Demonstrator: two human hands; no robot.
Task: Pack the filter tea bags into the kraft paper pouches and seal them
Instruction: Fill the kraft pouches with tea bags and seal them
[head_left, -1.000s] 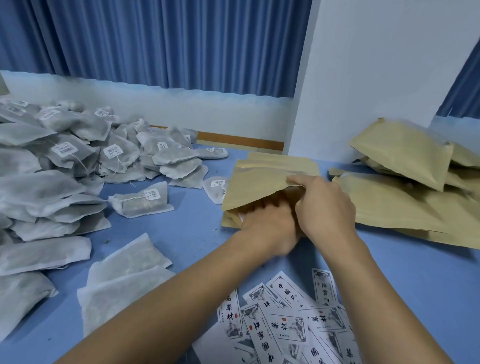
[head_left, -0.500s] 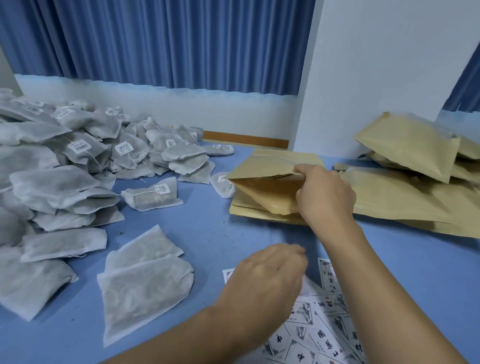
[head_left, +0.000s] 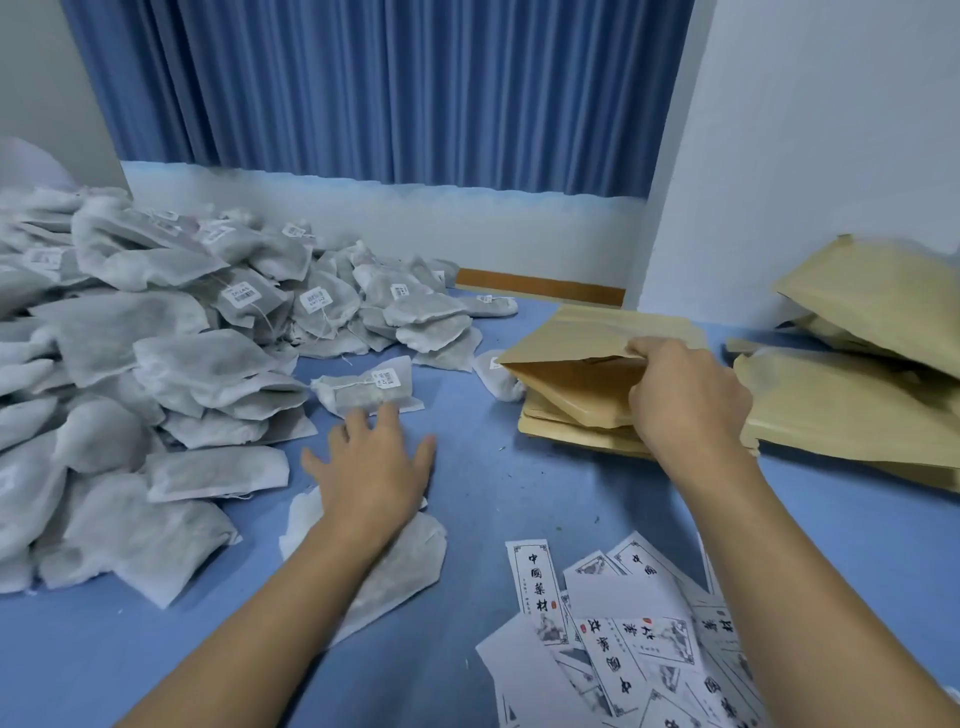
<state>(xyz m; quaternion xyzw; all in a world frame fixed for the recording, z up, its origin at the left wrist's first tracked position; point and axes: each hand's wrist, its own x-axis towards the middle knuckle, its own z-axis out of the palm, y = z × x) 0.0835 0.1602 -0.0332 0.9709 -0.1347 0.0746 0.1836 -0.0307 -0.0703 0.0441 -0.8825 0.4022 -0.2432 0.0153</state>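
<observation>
A big heap of white filter tea bags (head_left: 156, 353) covers the left of the blue table. One tagged tea bag (head_left: 363, 392) lies alone just beyond my left hand (head_left: 371, 473), which hovers flat with fingers spread, its fingertips at that bag's near edge. More tea bags (head_left: 400, 561) lie under my left wrist. My right hand (head_left: 680, 400) pinches the upper flap of a kraft paper pouch (head_left: 582, 343) and holds its mouth open toward the left. That pouch lies on top of a small stack of flat pouches (head_left: 566, 434).
Filled kraft pouches (head_left: 857, 405) are piled at the right against a white wall. Printed paper labels (head_left: 623, 649) lie scattered at the near right. A bare strip of blue table (head_left: 478, 467) runs between my hands. Blue curtains hang behind.
My left hand has come out of the pouch and swung left and forward to the lone tea bag. My right hand has kept hold of the pouch flap.
</observation>
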